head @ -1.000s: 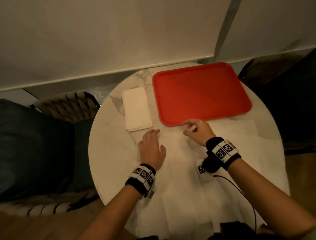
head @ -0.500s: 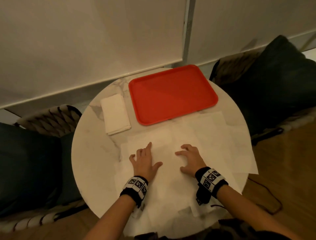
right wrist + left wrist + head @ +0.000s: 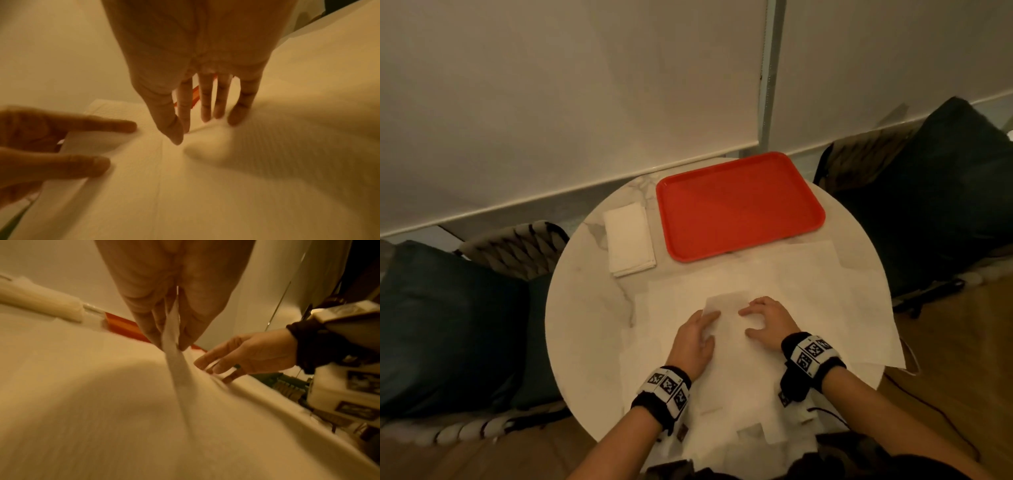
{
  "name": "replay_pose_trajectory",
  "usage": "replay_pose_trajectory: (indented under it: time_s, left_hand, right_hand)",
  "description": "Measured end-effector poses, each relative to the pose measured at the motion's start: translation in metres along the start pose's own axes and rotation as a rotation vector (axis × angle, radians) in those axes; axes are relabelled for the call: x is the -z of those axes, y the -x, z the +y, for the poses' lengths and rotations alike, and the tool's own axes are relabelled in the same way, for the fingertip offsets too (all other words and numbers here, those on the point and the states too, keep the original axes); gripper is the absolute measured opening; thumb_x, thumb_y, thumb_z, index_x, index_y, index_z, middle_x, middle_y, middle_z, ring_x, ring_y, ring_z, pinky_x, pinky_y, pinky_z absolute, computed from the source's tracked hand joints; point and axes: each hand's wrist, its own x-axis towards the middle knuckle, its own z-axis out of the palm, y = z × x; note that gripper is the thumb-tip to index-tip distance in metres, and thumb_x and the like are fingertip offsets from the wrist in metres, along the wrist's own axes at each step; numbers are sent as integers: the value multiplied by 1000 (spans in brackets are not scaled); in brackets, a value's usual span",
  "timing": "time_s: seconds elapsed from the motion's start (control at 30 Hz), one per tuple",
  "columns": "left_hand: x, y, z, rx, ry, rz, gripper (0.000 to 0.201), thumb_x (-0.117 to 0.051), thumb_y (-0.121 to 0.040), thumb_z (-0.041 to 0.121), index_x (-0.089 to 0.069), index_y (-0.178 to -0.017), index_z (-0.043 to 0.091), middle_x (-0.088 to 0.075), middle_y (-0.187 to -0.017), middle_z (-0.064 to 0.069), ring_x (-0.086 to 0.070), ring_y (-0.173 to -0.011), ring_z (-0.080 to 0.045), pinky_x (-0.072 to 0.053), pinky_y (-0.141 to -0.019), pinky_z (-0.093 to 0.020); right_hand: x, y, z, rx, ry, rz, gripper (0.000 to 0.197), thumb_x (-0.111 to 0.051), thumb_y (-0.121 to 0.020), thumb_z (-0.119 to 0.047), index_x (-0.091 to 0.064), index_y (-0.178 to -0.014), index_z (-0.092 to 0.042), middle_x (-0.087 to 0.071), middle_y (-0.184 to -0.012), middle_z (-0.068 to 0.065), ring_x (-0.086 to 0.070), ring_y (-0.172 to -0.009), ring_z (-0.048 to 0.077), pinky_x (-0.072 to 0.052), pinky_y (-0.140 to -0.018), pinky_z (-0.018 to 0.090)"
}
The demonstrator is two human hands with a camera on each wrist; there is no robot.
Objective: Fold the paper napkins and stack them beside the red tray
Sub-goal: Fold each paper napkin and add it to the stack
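Several unfolded white napkins lie overlapping on the near half of the round table. My left hand [image 3: 693, 337] pinches the raised left edge of the top napkin [image 3: 727, 308] between thumb and fingers, plainly seen in the left wrist view [image 3: 170, 340]. My right hand [image 3: 763, 323] rests beside it with straight, spread fingers [image 3: 205, 113] whose tips press the same napkin [image 3: 164, 170] down. The red tray [image 3: 739, 212] sits bare at the far side. A stack of folded napkins [image 3: 629, 236] lies just left of the tray.
The marble table [image 3: 585, 308] is small, and loose napkins overhang its right and near edges. Chairs with dark cushions stand at the left [image 3: 448, 325] and right [image 3: 945, 205]. A thin black cable [image 3: 832, 414] trails from my right wrist.
Both hands drew back from the tray's near edge toward me. The left hand went from lying flat on the paper to pinching a lifted edge. The view widened.
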Motion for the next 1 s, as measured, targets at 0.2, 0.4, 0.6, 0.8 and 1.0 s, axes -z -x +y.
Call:
replay_pose_trajectory:
  time_s: [0.2,0.4,0.6,0.8,1.0]
  left_hand:
    - [52,9,40,-87,167,175,53,-73,-78,6,-62,-123,31,-54,-116,24,-51,-109,6,-42,-97,-15]
    - [103,10,50,-19,398,430,32,-83,-72,12,-76,-100,26,-68,-106,11,-62,-100,-5,-50,-93,-31]
    - [144,17,34,59,432,594,43,-81,-74,12,-69,-112,27,-64,-118,15,-53,-113,4,-40,-86,-14]
    - [175,17,50,-56,610,688,46,-68,-83,-3,-63,-119,24,-59,-122,15,-62,-104,2,-54,-84,-18]
    - [191,8,75,-149,854,701,37,-66,-87,22,-60,-123,19,-67,-119,1,-69,-101,-17,-57,-86,-40]
  right_hand:
    - [44,-5,-26,25,-193,125,84,-80,-73,-15,-34,-143,-28,-37,-134,-1,-49,-111,17,-44,-88,28]
    - [66,-25,-70,121,-550,5,79,-73,-82,-11,-28,-147,-18,-49,-140,5,-52,-122,20,-47,-95,30]
    - [70,-34,-131,291,-612,116,17,-72,-83,-12,-67,-98,-9,-70,-91,11,-65,-82,18,-52,-78,31]
    - [77,-27,-203,515,-540,283,16,-75,-79,-16,-62,-71,-18,-63,-70,-6,-56,-64,4,-46,-64,16]
    - [60,-14,-261,753,-340,227,10,-75,-75,-30,-66,-79,-30,-60,-92,-13,-56,-82,6,-44,-67,19]
